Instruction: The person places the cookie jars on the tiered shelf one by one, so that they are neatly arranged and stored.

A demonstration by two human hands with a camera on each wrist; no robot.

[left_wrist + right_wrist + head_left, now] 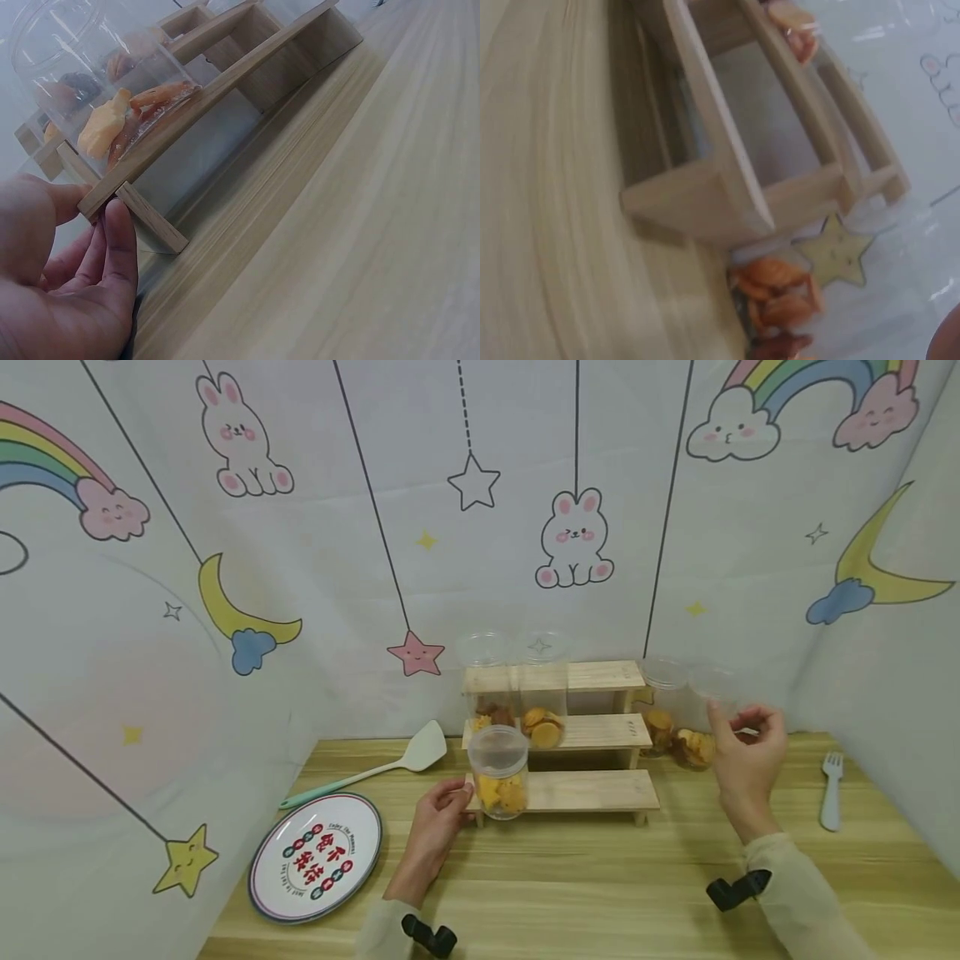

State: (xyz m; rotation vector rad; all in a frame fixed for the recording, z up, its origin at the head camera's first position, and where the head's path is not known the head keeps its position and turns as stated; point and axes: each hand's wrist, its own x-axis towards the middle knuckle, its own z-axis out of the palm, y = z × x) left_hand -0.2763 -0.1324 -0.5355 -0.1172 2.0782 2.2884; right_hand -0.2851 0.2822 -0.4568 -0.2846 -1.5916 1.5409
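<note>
A stepped wooden rack point(592, 791) stands on the table. My left hand point(437, 818) pinches the left end of its lowest step, thumb above and fingers beneath in the left wrist view. Beside those fingers, a clear lidded jar point(501, 787) of yellow snacks sits on that step. Two more jars stand higher: one with brown and yellow snacks point(491, 710), one with round cookies point(543, 727). My right hand point(750, 760) is at a clear snack jar point(693, 747) right of the rack, fingers loosely bent; contact is unclear. Another jar point(658, 731) stands beside it.
An oval plate point(270, 860) with red lettering lies at the left, a spatula point(423, 747) with a green handle behind it. At the right edge lies a small pale fork point(831, 797). A patterned cloth point(495, 585) hangs behind the table.
</note>
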